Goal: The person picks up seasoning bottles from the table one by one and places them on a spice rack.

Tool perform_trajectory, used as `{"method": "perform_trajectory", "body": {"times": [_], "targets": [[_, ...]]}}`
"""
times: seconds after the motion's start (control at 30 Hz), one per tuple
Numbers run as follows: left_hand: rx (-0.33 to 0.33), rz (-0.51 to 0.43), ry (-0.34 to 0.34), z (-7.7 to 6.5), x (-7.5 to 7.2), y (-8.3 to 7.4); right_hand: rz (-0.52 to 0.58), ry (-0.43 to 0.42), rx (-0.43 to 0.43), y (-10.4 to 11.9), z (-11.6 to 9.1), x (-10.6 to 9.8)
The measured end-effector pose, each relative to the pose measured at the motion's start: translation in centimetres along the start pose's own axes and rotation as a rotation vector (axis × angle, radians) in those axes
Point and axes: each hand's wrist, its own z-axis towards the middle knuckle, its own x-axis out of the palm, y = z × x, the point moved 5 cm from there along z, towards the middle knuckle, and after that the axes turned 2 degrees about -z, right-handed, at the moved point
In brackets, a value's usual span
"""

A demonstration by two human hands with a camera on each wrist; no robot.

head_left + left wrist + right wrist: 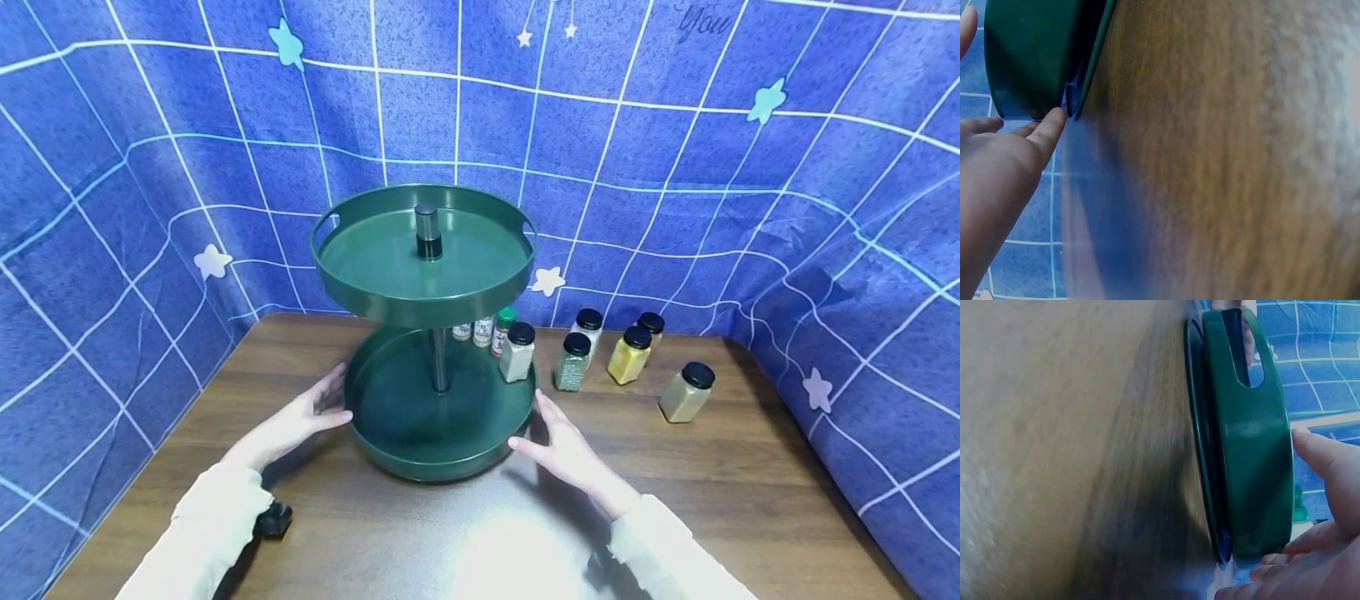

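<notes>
A green two-tier round tray stand stands on the wooden table, its upper tray [360, 307] joined to the lower tray [442, 469] by a dark post [440, 367]. At the lower tray's left side is my left hand [307, 417], fingers extended and thumb tip at the rim. My right hand [562, 454] lies along the opposite side, its thumb and fingers spread and slightly bent. The right wrist view shows that hand's thumb [1319, 450] against the tray's rim. A jar of white powder [516, 357] and several small shaker bottles [483, 331] sit in the lower tray's back right.
Right of the stand are a green herb jar [572, 363], a yellow spice jar [628, 357] and a beige spice jar [684, 395], all black-lidded. Two more jars stand behind them. A black object [274, 519] is by my left sleeve. Blue grid-patterned cloth [675, 167] surrounds the table.
</notes>
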Motion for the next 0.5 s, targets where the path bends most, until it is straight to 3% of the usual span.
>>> {"method": "perform_trajectory", "body": {"times": [0.5], "targets": [[-0.012, 0.016, -0.009, 0.2, 0.1, 0.2, -0.015, 0.026, -0.046, -0.6, 1.2, -0.4]]}}
